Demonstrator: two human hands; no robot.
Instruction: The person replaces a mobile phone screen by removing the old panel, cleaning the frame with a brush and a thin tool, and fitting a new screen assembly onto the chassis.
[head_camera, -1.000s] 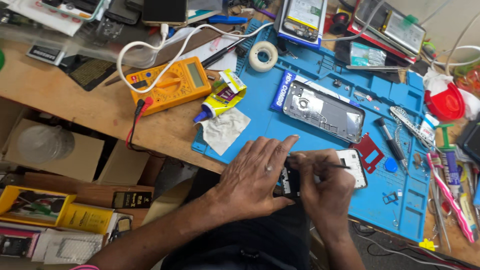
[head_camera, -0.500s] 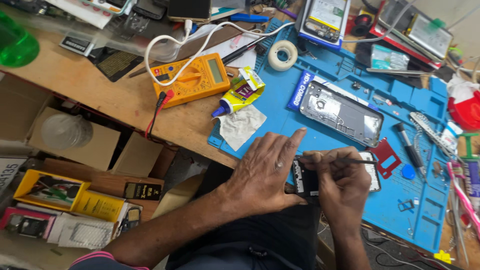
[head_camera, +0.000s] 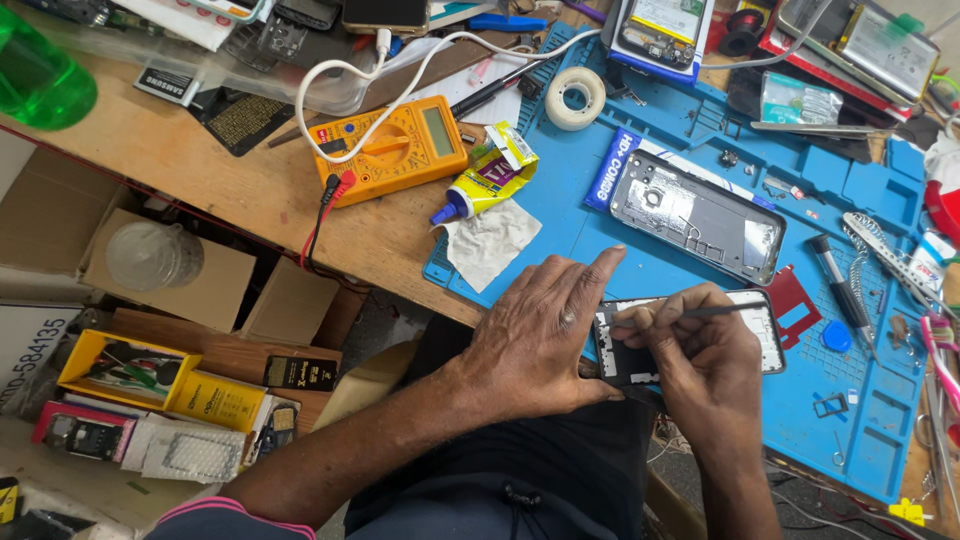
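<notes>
My left hand (head_camera: 540, 335) lies flat on the blue work mat (head_camera: 700, 260), its fingers pressing down the left end of an opened phone (head_camera: 765, 335). A ring is on one finger. My right hand (head_camera: 700, 370) pinches a thin dark tool (head_camera: 700, 312), held level across the phone's upper edge. The phone's inside shows dark parts and a white frame. A silver phone back cover (head_camera: 695, 215) rests on the mat just beyond my hands.
An orange multimeter (head_camera: 395, 150) with a white cable, a yellow glue tube (head_camera: 490, 180), a crumpled tissue (head_camera: 490, 240) and a tape roll (head_camera: 575, 97) lie left of the mat. Tweezers, screwdrivers and phone parts crowd the right side. Boxes sit below the wooden bench.
The view has shifted so my hands sit further right in the picture. My hands stay on the phone, with the tool still across its top edge.
</notes>
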